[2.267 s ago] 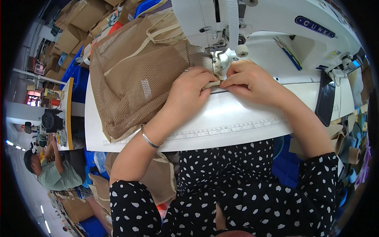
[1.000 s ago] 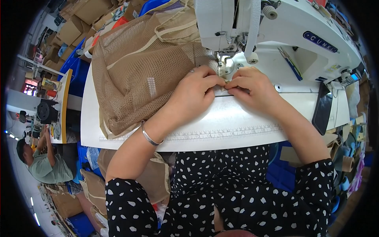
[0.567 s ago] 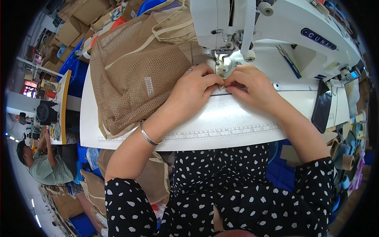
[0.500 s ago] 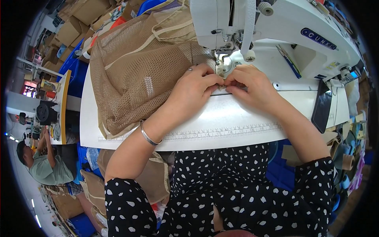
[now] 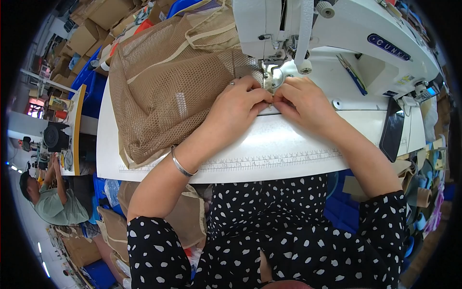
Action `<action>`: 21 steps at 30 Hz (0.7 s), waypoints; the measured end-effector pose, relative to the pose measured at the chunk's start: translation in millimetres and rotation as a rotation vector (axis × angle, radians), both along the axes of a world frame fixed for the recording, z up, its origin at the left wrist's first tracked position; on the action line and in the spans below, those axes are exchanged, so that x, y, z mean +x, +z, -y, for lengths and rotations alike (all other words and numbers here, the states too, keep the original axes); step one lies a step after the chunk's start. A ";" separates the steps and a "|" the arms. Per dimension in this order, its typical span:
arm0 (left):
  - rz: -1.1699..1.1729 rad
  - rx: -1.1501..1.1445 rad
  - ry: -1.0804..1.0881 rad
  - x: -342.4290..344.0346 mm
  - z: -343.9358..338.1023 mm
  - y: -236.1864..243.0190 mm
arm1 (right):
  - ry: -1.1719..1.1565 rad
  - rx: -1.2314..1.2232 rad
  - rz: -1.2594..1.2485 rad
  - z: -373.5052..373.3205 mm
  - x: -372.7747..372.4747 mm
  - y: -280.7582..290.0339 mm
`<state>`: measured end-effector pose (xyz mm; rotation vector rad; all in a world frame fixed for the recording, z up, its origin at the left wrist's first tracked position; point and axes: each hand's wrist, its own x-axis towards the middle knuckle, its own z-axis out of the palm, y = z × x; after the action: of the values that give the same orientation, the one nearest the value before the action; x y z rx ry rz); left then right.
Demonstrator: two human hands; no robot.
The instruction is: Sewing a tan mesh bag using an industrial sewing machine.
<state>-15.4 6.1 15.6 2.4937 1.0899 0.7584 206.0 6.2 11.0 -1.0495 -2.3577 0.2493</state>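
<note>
A printed ruler runs along the tabletop's near edge. Beyond it, the left hand and right hand pinch, apparently, an edge of the brown mesh bag, lying toward the left edge. Behind stands the white sewing machine.

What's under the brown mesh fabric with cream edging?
White, smooth tabletop shows beside the brown mesh fabric's left edge; anything else beneath is covered. The left hand also hides part.

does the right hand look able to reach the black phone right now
Probably yes: the right hand has no visible obstacle across the white tabletop to the black phone, though it seems busy pinching the beige edging.
</note>
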 end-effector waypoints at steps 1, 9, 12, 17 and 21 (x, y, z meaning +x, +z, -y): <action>0.013 -0.008 0.006 0.5 0.0 0.2 | 0.000 0.000 0.000 0.1 -0.5 0.2; 0.064 -0.022 0.014 0.6 -0.5 0.5 | -0.019 -0.052 -0.040 1.2 -1.3 2.3; 0.068 -0.028 0.015 1.1 -0.1 0.5 | -0.028 -0.085 -0.138 4.5 -2.4 4.4; 0.103 -0.020 0.025 2.9 0.5 -1.2 | 0.120 0.218 -0.121 2.7 5.3 -3.7; 0.110 -0.007 0.029 2.4 0.4 -3.2 | 0.177 0.365 -0.057 5.8 4.4 -1.9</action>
<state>-13.1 5.7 12.4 2.4038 1.0896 0.8870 210.4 0.4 9.1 -0.6540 -2.3293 -0.0859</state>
